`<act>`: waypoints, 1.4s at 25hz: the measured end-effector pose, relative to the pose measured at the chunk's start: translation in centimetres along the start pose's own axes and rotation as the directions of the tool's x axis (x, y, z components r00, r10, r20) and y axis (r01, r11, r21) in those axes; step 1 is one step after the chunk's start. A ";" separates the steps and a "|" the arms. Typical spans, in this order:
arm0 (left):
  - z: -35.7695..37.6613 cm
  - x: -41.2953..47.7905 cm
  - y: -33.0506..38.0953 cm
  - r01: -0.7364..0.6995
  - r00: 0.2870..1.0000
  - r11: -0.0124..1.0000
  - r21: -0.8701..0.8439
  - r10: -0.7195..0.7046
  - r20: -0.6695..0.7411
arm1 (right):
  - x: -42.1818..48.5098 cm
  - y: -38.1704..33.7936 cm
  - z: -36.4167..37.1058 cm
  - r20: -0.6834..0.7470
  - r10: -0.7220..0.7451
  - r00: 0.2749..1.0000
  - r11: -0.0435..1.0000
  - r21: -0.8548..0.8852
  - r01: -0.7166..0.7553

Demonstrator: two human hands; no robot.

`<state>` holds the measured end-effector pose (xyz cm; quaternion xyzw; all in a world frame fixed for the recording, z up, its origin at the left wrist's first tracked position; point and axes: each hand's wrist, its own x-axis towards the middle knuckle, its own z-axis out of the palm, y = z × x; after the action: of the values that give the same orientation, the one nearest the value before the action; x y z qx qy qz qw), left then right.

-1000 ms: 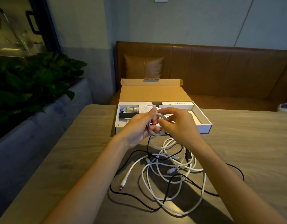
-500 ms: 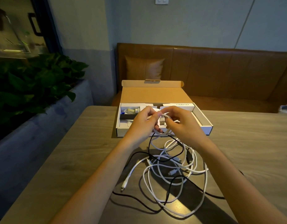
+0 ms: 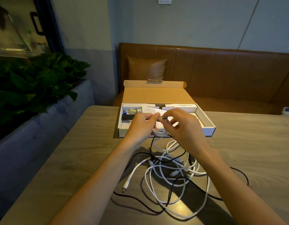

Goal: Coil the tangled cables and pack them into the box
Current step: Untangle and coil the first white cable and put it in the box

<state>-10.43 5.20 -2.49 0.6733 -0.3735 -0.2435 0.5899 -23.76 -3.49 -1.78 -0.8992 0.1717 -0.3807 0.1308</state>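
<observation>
In the head view, the person holds a small coil of white cable (image 3: 158,133) just in front of the near wall of the open shallow cardboard box with white sides (image 3: 209,126). The left hand (image 3: 141,125) has its fingers curled round the coil, and the right hand (image 3: 185,129) pinches the pale end of the cable between thumb and forefinger, the other fingers loosely spread. I judge that the step in hand is the finishing of the first coil, perhaps the tucking of its end. One strand hangs from the coil down to the loose tangle of white and black cables (image 3: 173,173), which lies on the grey wooden table (image 3: 72,159) between the forearms. The next move probably calls for freeing this strand from the black cable that crosses it, then laying the coil in the box. The box already holds a small metal cylinder (image 3: 138,110), a printed paper leaflet (image 3: 150,109), a dark flat piece (image 3: 126,117) and a white inner carton (image 3: 184,105); its right part looks free.
</observation>
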 end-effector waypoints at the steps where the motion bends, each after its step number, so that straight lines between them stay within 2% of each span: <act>1: 0.0 0.1 0.1 0.005 1.000 1.000 -0.016 -0.005 0.006 | 0.0 -0.1 0.1 0.003 0.000 1.000 1.000 -0.005 0.000; 6: -0.1 -0.1 -0.1 -0.075 0.997 0.994 -0.079 0.075 0.004 | -0.4 -0.3 0.4 0.012 0.082 0.997 0.988 0.127 -0.083; 8: -0.2 -0.2 -0.1 -0.063 0.997 0.988 -0.139 0.068 0.028 | -0.3 -0.3 0.2 -0.006 0.161 0.987 0.955 0.254 -0.155; 11: -1.2 -0.2 0.3 -0.004 0.975 0.973 -0.229 0.055 0.216 | -0.1 -0.5 -0.2 -0.003 0.328 0.945 0.834 0.470 -0.288; 12: -1.6 -0.2 0.5 0.009 0.961 0.975 -0.224 0.054 0.272 | 0.0 -0.5 -0.3 0.002 0.360 0.933 0.804 0.506 -0.311; 14: -2.3 0.1 0.5 -0.028 0.956 0.992 -0.121 0.062 0.288 | 0.1 -0.3 -0.5 0.039 0.385 0.922 0.770 0.537 -0.344; 17: -3.0 0.6 0.4 -0.065 0.967 0.998 -0.012 0.066 0.246 | 0.1 -0.1 -0.6 0.093 0.314 0.945 0.803 0.506 -0.316; 20: -3.6 0.7 0.1 0.013 0.965 0.995 -0.099 0.013 0.260 | 0.0 -0.2 -0.7 0.097 0.126 0.987 0.951 0.270 -0.148; 23: -3.6 0.7 -0.2 0.095 0.970 0.977 -0.191 -0.048 0.239 | -0.1 -0.3 -0.6 0.047 -0.008 0.999 0.993 0.114 0.002; 26: -3.5 0.7 0.0 0.098 0.981 0.969 -0.226 -0.057 0.184 | -0.5 -0.6 -0.4 0.029 0.028 0.999 0.986 0.162 -0.033; 31: -3.0 0.7 0.0 0.008 0.998 0.991 -0.136 -0.001 0.057 | -0.4 -0.9 -0.1 0.129 0.123 0.984 0.964 0.221 -0.149; 35: -3.2 0.8 0.1 0.029 0.998 0.978 -0.208 -0.018 0.055 | -0.3 -0.9 -0.2 0.068 0.157 0.985 0.936 0.308 -0.171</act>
<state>-7.54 6.47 -1.69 0.6055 -0.3531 -0.3059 0.6443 -23.94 -2.56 -1.49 -0.8575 0.1806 -0.3717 0.3065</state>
